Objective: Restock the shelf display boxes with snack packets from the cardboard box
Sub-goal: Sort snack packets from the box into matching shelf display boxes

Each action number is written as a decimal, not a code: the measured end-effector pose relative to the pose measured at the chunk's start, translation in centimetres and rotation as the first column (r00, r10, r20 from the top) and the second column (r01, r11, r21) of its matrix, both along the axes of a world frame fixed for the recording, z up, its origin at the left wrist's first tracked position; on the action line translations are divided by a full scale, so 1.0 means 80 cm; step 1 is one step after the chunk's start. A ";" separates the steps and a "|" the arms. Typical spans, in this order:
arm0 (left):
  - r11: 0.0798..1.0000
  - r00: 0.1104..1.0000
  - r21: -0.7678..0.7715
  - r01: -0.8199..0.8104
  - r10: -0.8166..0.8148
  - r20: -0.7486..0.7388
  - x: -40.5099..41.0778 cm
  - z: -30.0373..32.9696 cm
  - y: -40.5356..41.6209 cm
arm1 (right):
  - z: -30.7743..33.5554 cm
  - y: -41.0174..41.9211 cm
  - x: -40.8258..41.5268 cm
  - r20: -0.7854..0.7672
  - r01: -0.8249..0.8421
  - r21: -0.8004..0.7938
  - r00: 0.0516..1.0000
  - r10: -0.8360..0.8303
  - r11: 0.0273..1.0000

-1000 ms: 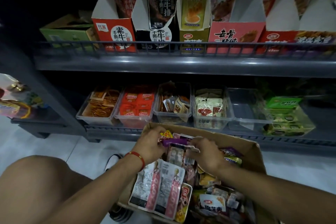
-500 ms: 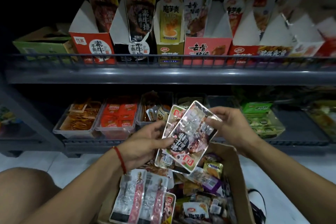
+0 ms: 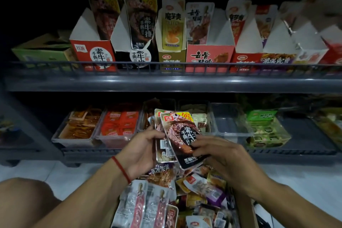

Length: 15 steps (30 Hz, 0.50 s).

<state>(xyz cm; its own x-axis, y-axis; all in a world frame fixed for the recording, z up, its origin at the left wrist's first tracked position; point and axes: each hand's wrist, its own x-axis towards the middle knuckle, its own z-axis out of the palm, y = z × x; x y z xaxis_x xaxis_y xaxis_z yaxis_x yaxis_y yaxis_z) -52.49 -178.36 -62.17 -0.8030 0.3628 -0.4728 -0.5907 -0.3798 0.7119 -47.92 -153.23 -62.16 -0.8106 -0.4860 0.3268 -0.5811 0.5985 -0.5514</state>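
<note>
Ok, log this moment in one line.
phase: sorting | left hand: holds packets | right hand: pinches dark steak-print snack packet | above brown cardboard box

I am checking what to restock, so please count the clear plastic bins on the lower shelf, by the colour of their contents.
Bin of orange-brown packets: 1
Bin of red packets: 1
Bin of mixed packets, partly behind the held packets: 1
Bin of pale packets: 1
Bin showing no packets: 1
Total: 5 clear bins
</note>
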 end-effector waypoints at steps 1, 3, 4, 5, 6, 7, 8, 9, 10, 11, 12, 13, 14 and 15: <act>1.000 1.000 0.004 0.008 -0.008 0.000 0.000 0.002 0.001 | 0.001 0.001 -0.002 -0.004 -0.001 0.018 1.000 0.001 1.000; 0.999 0.999 -0.002 0.033 -0.033 -0.038 0.001 0.002 0.003 | 0.003 0.001 -0.002 -0.008 -0.041 0.079 0.999 0.042 0.996; 0.999 0.997 -0.007 0.035 -0.035 -0.068 0.002 0.000 0.004 | 0.005 -0.001 -0.001 -0.001 -0.064 0.104 0.998 0.065 0.992; 1.000 0.995 -0.021 0.023 -0.025 -0.095 0.003 -0.002 0.004 | 0.007 -0.003 0.000 0.024 -0.074 0.115 0.997 0.072 0.991; 0.999 0.993 -0.042 0.007 -0.012 -0.116 0.004 -0.002 0.005 | 0.010 -0.005 0.003 0.071 -0.069 0.110 0.996 0.061 0.992; 0.997 0.991 -0.070 -0.012 0.002 -0.132 0.004 -0.002 0.007 | 0.014 -0.008 0.005 0.118 -0.040 0.076 0.993 0.031 0.996; 0.995 0.989 -0.100 -0.027 0.012 -0.148 0.004 -0.001 0.008 | 0.018 -0.012 0.006 0.142 0.032 0.014 0.989 -0.034 0.999; 0.991 0.986 -0.131 -0.032 0.010 -0.169 0.005 0.001 0.010 | 0.023 -0.018 0.007 0.142 0.138 -0.071 0.982 -0.127 0.988; 0.987 0.982 -0.160 -0.034 0.003 -0.190 0.007 0.003 0.012 | 0.027 -0.024 0.007 0.164 0.252 -0.164 0.960 -0.225 0.954; 0.982 0.977 -0.186 -0.027 -0.013 -0.214 0.009 0.003 0.014 | 0.030 -0.029 0.005 0.256 0.351 -0.246 0.923 -0.289 0.903; 0.979 0.970 -0.202 -0.017 -0.033 -0.241 0.011 0.005 0.017 | 0.033 -0.034 0.002 0.429 0.428 -0.310 0.860 -0.277 0.849; 0.978 0.965 -0.210 -0.009 -0.046 -0.259 0.013 0.005 0.018 | 0.034 -0.037 -0.001 0.589 0.485 -0.372 0.783 -0.203 0.792; 0.977 0.962 -0.211 -0.002 -0.055 -0.267 0.014 0.008 0.020 | 0.032 -0.037 -0.006 0.690 0.526 -0.414 0.714 -0.122 0.743; 0.977 0.964 -0.213 -0.010 -0.048 -0.263 0.013 0.008 0.021 | 0.031 -0.036 -0.011 0.730 0.563 -0.414 0.675 -0.109 0.715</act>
<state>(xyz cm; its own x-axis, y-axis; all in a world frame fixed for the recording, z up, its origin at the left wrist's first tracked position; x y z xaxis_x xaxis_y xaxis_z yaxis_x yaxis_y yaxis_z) -51.41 -176.66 -61.50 -0.9038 0.2943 -0.3106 -0.3749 -0.1948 0.9064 -48.80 -156.12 -59.66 -0.9766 -0.0336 -0.2125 0.2077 0.1102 -0.9720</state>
